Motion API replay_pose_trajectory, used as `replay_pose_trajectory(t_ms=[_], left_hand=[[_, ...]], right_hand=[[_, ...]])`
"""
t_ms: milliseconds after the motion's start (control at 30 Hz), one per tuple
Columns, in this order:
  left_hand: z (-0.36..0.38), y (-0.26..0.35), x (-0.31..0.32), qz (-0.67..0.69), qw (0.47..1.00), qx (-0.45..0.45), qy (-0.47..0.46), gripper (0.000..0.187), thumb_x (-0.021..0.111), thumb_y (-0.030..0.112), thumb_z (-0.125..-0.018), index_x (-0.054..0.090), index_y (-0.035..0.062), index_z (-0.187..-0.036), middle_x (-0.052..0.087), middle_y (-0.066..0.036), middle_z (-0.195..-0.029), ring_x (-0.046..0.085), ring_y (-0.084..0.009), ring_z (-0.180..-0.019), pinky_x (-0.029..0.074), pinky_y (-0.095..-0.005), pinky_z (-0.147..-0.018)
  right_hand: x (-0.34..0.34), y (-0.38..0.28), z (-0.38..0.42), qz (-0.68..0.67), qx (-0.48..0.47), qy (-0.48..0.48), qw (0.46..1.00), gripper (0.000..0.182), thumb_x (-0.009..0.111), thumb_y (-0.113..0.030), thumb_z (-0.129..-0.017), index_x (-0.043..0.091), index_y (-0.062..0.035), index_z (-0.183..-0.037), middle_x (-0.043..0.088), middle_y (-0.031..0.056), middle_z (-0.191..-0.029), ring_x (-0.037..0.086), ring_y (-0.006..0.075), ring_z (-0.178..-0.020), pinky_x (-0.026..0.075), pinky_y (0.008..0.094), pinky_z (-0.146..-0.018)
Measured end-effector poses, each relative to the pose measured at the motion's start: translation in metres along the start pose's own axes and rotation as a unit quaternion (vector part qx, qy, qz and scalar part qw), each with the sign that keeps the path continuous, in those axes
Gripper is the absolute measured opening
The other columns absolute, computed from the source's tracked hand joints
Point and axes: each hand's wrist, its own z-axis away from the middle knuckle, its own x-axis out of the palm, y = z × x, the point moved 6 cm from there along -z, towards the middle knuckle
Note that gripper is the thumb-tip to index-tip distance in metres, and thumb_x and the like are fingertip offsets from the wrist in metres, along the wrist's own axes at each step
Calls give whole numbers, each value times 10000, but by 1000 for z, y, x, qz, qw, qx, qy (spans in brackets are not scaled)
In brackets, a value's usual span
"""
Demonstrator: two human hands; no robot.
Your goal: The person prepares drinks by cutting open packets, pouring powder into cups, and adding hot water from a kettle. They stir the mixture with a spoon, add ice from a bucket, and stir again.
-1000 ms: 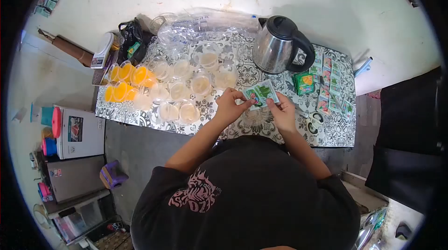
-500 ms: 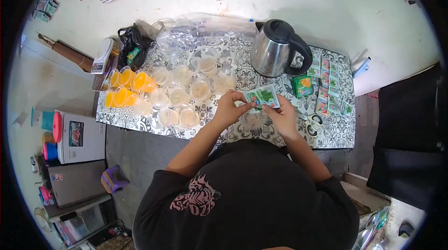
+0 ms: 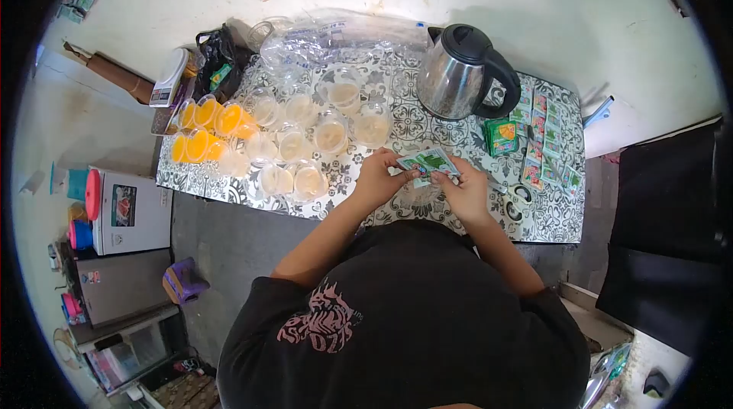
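Observation:
Green-and-white drink-powder sachets (image 3: 434,158) are held just above the table's front edge, apparently as a joined strip. The fingers of my left hand (image 3: 379,181) pinch their left side, thumb on top. At the right side, my right hand (image 3: 467,193) grips them between thumb and fingers. A clear plastic cup (image 3: 416,199) seems to stand below my hands, partly hidden. Right of my right hand lie scissors (image 3: 518,203) with dark handles. Beyond it sits a stack of green sachets with an orange picture (image 3: 501,138).
A steel electric kettle (image 3: 450,80) stands at the back. Clear cups (image 3: 332,134) with pale contents and several orange-filled cups (image 3: 200,145) cover the left side. More sachet strips (image 3: 550,142) lie right. Plastic bags (image 3: 305,46), a black bag (image 3: 217,58) and a scale (image 3: 169,79) line the back left.
The sachets tilt flatter between my hands, which stay close to where they were. The whole view has shifted slightly; the things on the table look unmoved.

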Motion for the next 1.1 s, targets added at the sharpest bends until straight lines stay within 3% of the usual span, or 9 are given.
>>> replay_pose_trajectory(t_ms=[467,767,1100], left_hand=[[-2,0,3,-1,1000,-20,1,211,777,198,-671,694,80,-825,594,-77,-734,561,-173,-694,419,-314,-635],[-5,0,2,-16,999,-27,7,218,784,214,-661,699,84,-814,598,-84,-728,552,-177,-665,424,-310,-617],[-2,5,1,-11,999,-32,-6,223,784,217,-656,699,84,-813,552,-47,-644,473,-147,-605,385,-302,-563]], right_hand=[[0,13,1,33,7,21,999,265,654,-52,-761,608,7,-1015,650,155,-828,637,205,-728,472,283,-670],[2,-4,2,122,-56,-5,991,304,668,-85,-755,591,28,-1027,635,200,-898,640,293,-818,477,325,-710],[1,-2,1,97,-50,13,994,289,662,-73,-755,594,25,-1018,635,201,-860,646,292,-772,481,313,-675]])
